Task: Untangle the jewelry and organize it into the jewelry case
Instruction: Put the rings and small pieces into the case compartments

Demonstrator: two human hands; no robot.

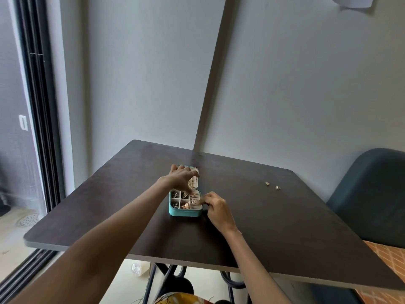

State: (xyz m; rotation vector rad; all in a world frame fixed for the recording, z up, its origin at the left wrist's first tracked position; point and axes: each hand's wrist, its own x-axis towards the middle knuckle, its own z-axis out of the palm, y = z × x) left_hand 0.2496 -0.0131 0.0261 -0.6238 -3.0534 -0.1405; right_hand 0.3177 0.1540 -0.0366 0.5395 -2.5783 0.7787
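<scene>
A small teal jewelry case (pixel 185 212) lies open on the dark table (pixel 274 218), its lid folded back behind it. Its white compartments hold several gold and dark pieces of jewelry (pixel 185 205). My left hand (pixel 182 176) hovers over the lid and the case's back row, fingers curled down with the fingertips pinching close to a small gold piece. My right hand (pixel 215 208) sits at the case's right edge, fingers curled, fingertips reaching into the right-hand compartments. What each hand holds is too small to tell. Two small earrings (pixel 272 185) lie apart on the table at the right.
A dark blue chair (pixel 370 200) stands at the table's right side. Grey walls close in behind the table. A sliding door frame (pixel 41 128) runs down the left. The table's front edge (pixel 197 263) lies near me, with metal legs below.
</scene>
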